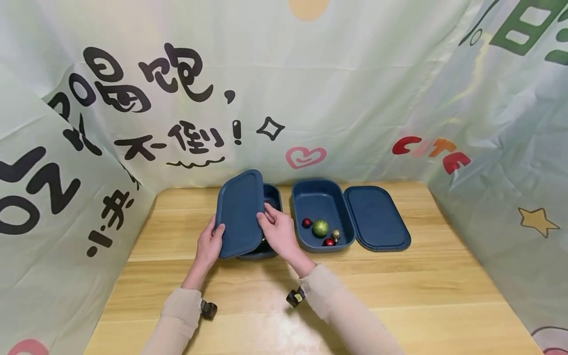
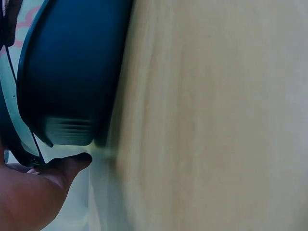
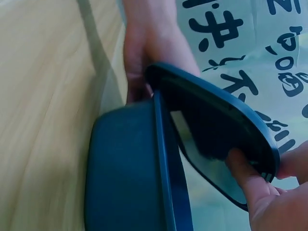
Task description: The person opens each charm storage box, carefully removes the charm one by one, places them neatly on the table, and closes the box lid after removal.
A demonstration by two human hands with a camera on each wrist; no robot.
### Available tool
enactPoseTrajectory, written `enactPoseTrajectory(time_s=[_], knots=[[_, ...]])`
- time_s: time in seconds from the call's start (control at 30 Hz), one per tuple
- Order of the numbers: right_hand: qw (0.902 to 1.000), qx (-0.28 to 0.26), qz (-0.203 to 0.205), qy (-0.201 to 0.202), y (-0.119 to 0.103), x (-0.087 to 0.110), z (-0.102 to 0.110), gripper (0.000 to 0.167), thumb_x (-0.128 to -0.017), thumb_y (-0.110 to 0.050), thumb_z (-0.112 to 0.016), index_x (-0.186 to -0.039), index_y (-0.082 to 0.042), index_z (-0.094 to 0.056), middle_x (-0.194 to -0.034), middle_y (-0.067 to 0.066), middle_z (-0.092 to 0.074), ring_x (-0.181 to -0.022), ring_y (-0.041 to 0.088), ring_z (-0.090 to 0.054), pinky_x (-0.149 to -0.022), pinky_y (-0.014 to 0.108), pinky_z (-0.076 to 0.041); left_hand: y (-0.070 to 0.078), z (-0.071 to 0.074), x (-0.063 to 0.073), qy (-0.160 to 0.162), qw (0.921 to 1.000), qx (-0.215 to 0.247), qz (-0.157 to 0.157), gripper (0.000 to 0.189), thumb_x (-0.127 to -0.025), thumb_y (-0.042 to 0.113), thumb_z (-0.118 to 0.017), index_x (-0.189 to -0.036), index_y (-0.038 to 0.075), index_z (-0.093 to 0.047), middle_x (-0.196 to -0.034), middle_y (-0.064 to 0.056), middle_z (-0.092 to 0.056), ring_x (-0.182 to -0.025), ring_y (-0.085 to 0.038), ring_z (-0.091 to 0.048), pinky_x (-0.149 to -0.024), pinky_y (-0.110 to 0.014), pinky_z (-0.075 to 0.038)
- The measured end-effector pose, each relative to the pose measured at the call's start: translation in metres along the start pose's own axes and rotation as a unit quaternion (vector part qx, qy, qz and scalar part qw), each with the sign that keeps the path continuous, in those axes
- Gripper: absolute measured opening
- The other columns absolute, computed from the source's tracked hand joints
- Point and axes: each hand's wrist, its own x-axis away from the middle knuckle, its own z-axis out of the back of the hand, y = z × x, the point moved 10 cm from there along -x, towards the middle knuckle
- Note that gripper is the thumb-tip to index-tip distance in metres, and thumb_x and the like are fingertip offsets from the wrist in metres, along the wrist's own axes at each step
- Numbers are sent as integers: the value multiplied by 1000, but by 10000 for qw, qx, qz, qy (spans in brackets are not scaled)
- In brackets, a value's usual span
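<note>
A dark blue rectangular lid [image 1: 241, 214] is tilted over the left blue box [image 1: 273, 194], its right side raised. My left hand [image 1: 209, 245] holds the lid's left edge. Pinching the raised right edge is my right hand [image 1: 279, 230], its thumb on one face and fingers on the other. In the right wrist view, a wedge-shaped gap separates the lid [image 3: 211, 103] from the rim of the box [image 3: 127, 168]. The left wrist view shows my left thumb [image 2: 70, 166] near the ribbed end of the box [image 2: 72, 72]. The lid hides most of the box's inside.
Right of the left box stands a second blue box [image 1: 315, 197] holding a glittery green ball [image 1: 320, 228], small red balls [image 1: 306, 223] and a gold one [image 1: 336, 234]. Another blue lid [image 1: 377, 217] lies on the wooden table [image 1: 421, 296] beside it. Printed cloth walls [image 1: 355, 98] surround the table.
</note>
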Motion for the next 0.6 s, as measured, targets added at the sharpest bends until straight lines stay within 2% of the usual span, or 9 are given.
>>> enactPoseTrajectory(time_s=[0.07, 0.13, 0.2, 0.23, 0.3, 0.37, 0.43, 0.5, 0.6], knots=[[9999, -114, 20, -2, -2, 0, -4, 48, -106, -21, -64, -147, 3, -59, -136, 20, -69, -127, 29, -68, -100, 38, -59, -4, 0, 1, -54, 9999, -12, 92, 65, -115, 35, -42, -169, 6, -22, -173, -22, -25, -159, -40, -28, -129, -54, -26], [9997, -220, 23, -36, -3, 1, -7, 48, -106, -20, -64, -148, 4, -58, -129, 21, -73, -112, 34, -75, -88, 31, -62, -7, 1, 2, -76, 9998, -73, 155, 65, -115, 35, -40, -169, 5, -22, -172, -23, -25, -159, -41, -29, -129, -55, -26], [9996, -286, 3, -49, -3, 1, -10, 49, -106, -20, -63, -148, 4, -57, -123, 21, -76, -100, 37, -78, -76, 24, -61, -9, 2, 3, -88, 9996, -181, 189, 65, -114, 36, -40, -168, 5, -22, -171, -24, -28, -158, -41, -30, -129, -55, -26], [9995, -295, -22, -52, -2, 1, -11, 49, -106, -21, -63, -148, 3, -58, -122, 20, -76, -100, 36, -78, -75, 23, -60, -10, 3, 3, -86, 9995, -249, 198, 65, -114, 36, -40, -168, 5, -22, -171, -24, -29, -158, -41, -31, -129, -55, -27], [9996, -270, -19, -60, -3, 2, -14, 49, -106, -21, -63, -149, 3, -57, -123, 20, -76, -101, 36, -78, -75, 25, -61, -10, 5, 4, -93, 9990, -397, 188, 65, -114, 37, -40, -168, 5, -23, -169, -25, -32, -157, -41, -32, -128, -56, -28], [9998, -212, 15, -39, -4, 2, -16, 48, -106, -21, -63, -148, 2, -58, -129, 19, -73, -117, 30, -74, -89, 31, -62, -11, 7, 4, -113, 9984, -528, 184, 66, -114, 37, -40, -168, 5, -23, -168, -26, -33, -157, -41, -33, -128, -55, -28], [10000, -62, 36, -4, -5, 2, -18, 48, -105, -22, -64, -148, 1, -59, -132, 16, -72, -125, 26, -69, -98, 38, -60, -11, 8, 5, -124, 9977, -637, 185, 66, -114, 37, -40, -168, 4, -22, -169, -26, -33, -157, -41, -32, -128, -54, -28], [10000, 14, 41, 4, -6, 3, -21, 48, -105, -22, -64, -147, 0, -60, -131, 15, -73, -123, 25, -70, -99, 41, -59, -11, 10, 5, -114, 9972, -719, 182, 66, -114, 36, -41, -168, 2, -23, -169, -26, -33, -156, -40, -34, -128, -53, -29], [9999, 88, -45, -22, -5, 4, -27, 48, -105, -23, -64, -148, -1, -60, -131, 14, -73, -121, 23, -71, -98, 41, -60, -9, 13, 5, -4, 9966, -820, 73, 65, -113, 34, -45, -167, 2, -26, -166, -25, -37, -154, -39, -40, -126, -53, -33]])
